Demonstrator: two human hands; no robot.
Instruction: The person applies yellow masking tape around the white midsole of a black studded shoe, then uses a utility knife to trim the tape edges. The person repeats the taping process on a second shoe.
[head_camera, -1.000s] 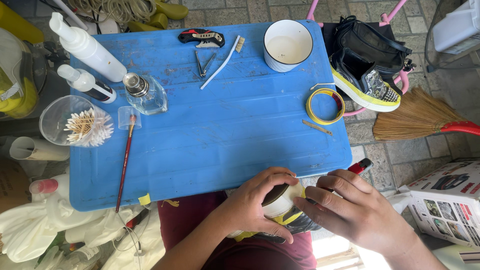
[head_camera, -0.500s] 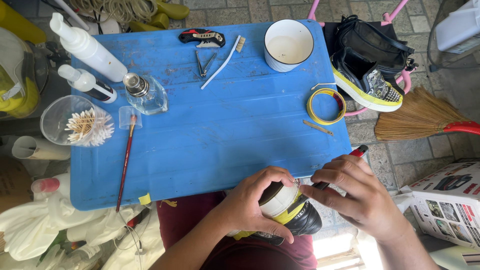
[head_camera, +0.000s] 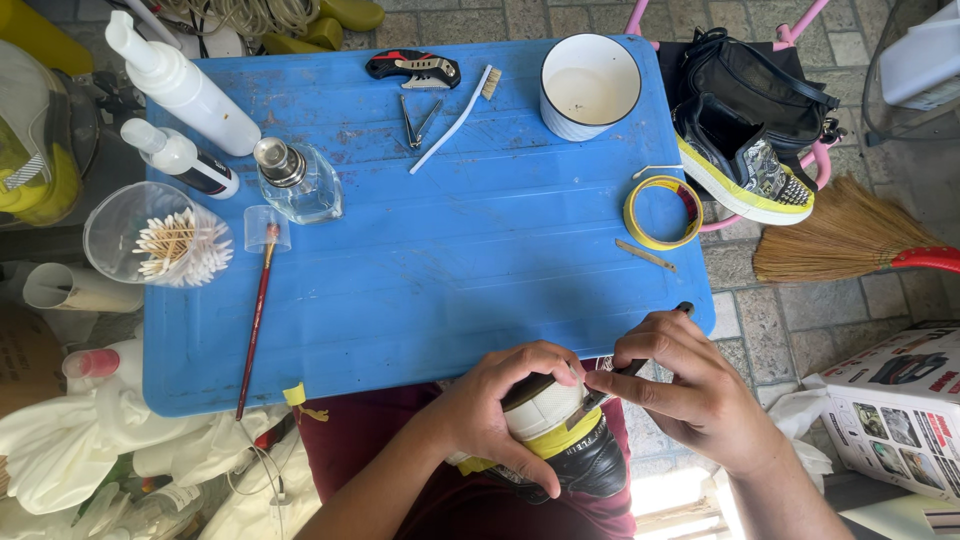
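Head view: left hand (head_camera: 500, 405) fingers wrap sneaker (head_camera: 560, 440), toe toward table; right hand (head_camera: 690, 390) fingers pinch tool (head_camera: 640, 362).

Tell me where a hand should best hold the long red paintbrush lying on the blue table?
Probably grip the red paintbrush at mid-handle, coming from above. It lies flat on the blue table, bristles near a small clear cap, and its thin handle has free space on both sides.
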